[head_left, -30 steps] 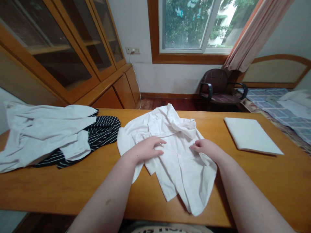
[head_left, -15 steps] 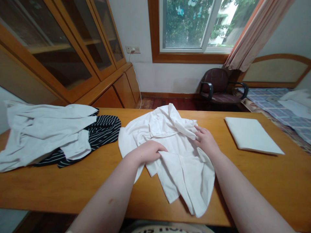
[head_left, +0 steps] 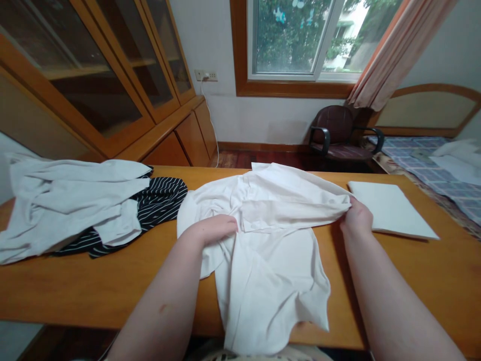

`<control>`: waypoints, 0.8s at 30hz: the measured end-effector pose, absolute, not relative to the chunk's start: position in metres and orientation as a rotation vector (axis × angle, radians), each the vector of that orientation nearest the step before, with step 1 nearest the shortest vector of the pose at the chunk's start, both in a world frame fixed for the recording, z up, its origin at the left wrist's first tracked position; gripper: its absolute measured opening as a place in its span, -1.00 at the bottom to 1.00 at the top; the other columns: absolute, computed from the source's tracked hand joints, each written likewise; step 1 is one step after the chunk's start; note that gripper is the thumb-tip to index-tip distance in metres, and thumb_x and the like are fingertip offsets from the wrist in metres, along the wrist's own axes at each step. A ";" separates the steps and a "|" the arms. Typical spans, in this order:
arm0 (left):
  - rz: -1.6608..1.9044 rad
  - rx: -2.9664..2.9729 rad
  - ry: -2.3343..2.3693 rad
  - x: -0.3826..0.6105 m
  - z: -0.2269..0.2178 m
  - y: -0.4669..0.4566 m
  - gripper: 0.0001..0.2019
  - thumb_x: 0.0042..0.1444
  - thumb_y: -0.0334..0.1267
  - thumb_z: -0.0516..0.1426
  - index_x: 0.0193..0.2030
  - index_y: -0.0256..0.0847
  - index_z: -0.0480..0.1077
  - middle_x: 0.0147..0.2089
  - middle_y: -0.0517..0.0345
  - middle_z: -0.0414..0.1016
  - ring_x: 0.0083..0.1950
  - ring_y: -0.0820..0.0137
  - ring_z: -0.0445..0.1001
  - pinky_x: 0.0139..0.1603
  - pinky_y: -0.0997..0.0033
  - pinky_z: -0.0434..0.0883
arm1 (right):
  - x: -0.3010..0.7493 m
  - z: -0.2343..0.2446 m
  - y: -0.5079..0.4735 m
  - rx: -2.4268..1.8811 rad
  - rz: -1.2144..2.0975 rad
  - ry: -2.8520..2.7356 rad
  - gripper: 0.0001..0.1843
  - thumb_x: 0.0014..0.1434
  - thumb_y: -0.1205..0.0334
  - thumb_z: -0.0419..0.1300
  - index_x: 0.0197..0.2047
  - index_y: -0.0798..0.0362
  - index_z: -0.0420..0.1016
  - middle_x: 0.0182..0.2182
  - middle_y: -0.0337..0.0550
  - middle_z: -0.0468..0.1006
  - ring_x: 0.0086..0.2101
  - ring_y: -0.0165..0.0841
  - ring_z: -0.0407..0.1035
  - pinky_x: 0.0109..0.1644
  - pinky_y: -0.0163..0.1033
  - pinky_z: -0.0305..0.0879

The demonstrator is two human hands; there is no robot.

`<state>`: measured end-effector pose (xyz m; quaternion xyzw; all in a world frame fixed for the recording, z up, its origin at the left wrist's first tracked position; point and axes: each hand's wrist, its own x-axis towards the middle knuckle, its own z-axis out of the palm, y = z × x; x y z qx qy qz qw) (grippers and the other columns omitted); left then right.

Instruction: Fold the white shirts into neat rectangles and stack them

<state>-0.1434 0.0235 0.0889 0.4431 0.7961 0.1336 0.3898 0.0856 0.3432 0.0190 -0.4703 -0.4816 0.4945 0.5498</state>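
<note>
A white shirt (head_left: 270, 281) is lying spread and rumpled across the middle of the wooden counter (head_left: 112, 296), between the two hands, and the main relation is running sideways: a long flap (head_left: 296, 213), looking like a sleeve, is stretching from the shirt's middle out to the right. The right hand (head_left: 358, 215) is sitting at the far end of that flap, its grip clamping on the tip, so the flap's long axis is running roughly straight from that grip toward the left hand (head_left: 220, 228). The left hand is resting at the shirt's middle, close to the flap's squared inner end, and is the nearer one to the bulk of the shirt; its fingertips are meeting the gathered cloth, but I cannot tell whether they are pinching it or only pressing. The lower part of the shirt is pointing back toward the person and is reaching the counter's near edge. A flat white pad (head_left: 391, 208) is lying just beyond the right hand, while a second white garment (head_left: 71, 195) and a black striped one (head_left: 161, 200) are lying together on the left.

The right fingertips are hiding inside the cloth, the left thumb is not showing, the collar is hard to make out among the folds, and both forearms are running out of the picture's bottom edge
</note>
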 end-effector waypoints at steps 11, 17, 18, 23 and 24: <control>0.349 1.284 2.783 -0.146 0.053 0.046 -0.54 0.09 -0.16 0.12 0.14 -0.21 0.28 0.16 -0.08 0.35 0.14 0.14 0.32 0.10 0.22 0.25 | 0.065 0.032 0.283 -0.463 0.503 -2.634 -0.44 0.11 0.04 0.17 0.15 0.07 0.31 0.08 0.10 0.42 0.08 -0.08 0.28 0.17 0.05 0.12; 0.306 1.279 2.680 -0.153 0.040 0.048 -0.57 0.09 -0.28 0.09 0.14 -0.11 0.30 -0.01 0.08 0.50 -0.02 0.26 0.46 0.00 0.33 0.31 | 0.062 0.028 0.288 -0.714 0.864 -2.731 -0.69 0.14 -0.01 0.08 -0.27 0.01 0.52 -0.43 -0.17 0.55 -0.38 -0.29 0.40 -0.25 -0.21 0.26; 0.308 1.296 2.663 -0.154 0.039 0.048 -0.59 0.11 -0.30 0.06 0.14 -0.09 0.31 -0.01 0.10 0.51 -0.03 0.28 0.47 -0.01 0.35 0.31 | 0.063 0.029 0.289 -0.745 0.923 -2.694 -0.68 0.15 -0.02 0.06 -0.32 0.01 0.51 -0.47 -0.20 0.52 -0.43 -0.33 0.36 -0.31 -0.24 0.23; 0.243 1.321 2.656 -0.153 0.040 0.046 -0.53 0.14 -0.31 -0.03 0.21 -0.02 0.27 0.10 0.08 0.46 0.04 0.23 0.45 0.02 0.31 0.31 | 0.074 0.033 0.300 -0.918 1.012 -2.361 -0.60 0.10 -0.13 0.07 -0.42 0.05 0.43 -0.63 -0.29 0.35 -0.57 -0.42 0.19 -0.48 -0.30 0.08; 0.236 1.305 2.656 -0.153 0.041 0.046 -0.52 0.14 -0.30 -0.04 0.22 -0.03 0.26 0.10 0.07 0.46 0.04 0.23 0.45 0.01 0.30 0.31 | 0.077 0.035 0.304 -0.974 0.974 -2.304 -0.57 0.08 -0.17 0.08 -0.46 0.05 0.42 -0.64 -0.29 0.32 -0.57 -0.42 0.18 -0.49 -0.31 0.06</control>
